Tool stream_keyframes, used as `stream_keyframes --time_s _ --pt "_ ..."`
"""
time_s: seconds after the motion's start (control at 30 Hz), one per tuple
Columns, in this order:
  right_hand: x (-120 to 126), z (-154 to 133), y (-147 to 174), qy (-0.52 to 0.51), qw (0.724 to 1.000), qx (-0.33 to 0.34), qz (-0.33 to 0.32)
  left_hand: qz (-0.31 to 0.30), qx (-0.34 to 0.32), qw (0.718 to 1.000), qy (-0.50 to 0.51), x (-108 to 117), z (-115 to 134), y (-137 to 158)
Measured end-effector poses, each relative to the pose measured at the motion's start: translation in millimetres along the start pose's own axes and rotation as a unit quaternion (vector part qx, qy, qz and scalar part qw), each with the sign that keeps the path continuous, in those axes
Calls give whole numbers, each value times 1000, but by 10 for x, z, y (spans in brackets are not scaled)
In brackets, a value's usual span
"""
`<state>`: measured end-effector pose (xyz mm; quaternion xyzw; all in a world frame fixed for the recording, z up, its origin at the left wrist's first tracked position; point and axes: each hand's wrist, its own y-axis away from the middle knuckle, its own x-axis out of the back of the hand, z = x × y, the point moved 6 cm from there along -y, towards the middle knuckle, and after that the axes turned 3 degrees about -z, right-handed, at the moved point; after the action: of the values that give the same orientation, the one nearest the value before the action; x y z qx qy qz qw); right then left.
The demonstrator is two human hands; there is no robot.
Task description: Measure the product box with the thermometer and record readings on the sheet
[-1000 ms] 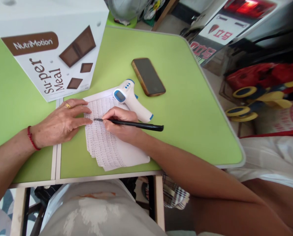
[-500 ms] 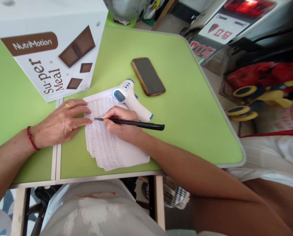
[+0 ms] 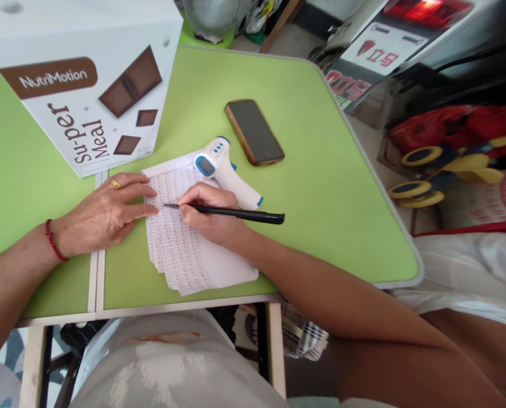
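My left hand [image 3: 110,212] lies flat with its fingers spread, the fingertips on the left edge of some stacked sheets of paper [image 3: 185,260] covered with small handwritten rows. It wears a gold ring and a red cord bracelet. My right hand [image 3: 212,212] rests on the sheets, closed around a black pen [image 3: 253,215] whose tip points left at the writing, close to the left fingertips. Just above my right hand, a white and blue infrared thermometer [image 3: 229,175] lies partly over the paper. A smartphone [image 3: 255,131] in a brown case lies beyond it, screen up.
A tall white box [image 3: 125,73] with chocolate pictures stands at the back left of the green table [image 3: 320,198]. Right of the table are scissors [image 3: 439,175] with yellow handles and red bags. White cloth [image 3: 469,272] shows at the right edge.
The view shifts very slightly. Both hands and the pen hold nearly the same place on the sheets.
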<state>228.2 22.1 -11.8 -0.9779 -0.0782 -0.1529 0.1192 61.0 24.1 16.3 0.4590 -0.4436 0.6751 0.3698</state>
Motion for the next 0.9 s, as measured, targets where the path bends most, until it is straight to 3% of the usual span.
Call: stream_keyframes --time_s 0.6,0.9 --pt "45 -34 -10 2 999 39 26 3 -6 1000 2 -1 2 7" --pt "35 -30 0 7 999 21 26 10 -8 1000 1 6 -5 5"
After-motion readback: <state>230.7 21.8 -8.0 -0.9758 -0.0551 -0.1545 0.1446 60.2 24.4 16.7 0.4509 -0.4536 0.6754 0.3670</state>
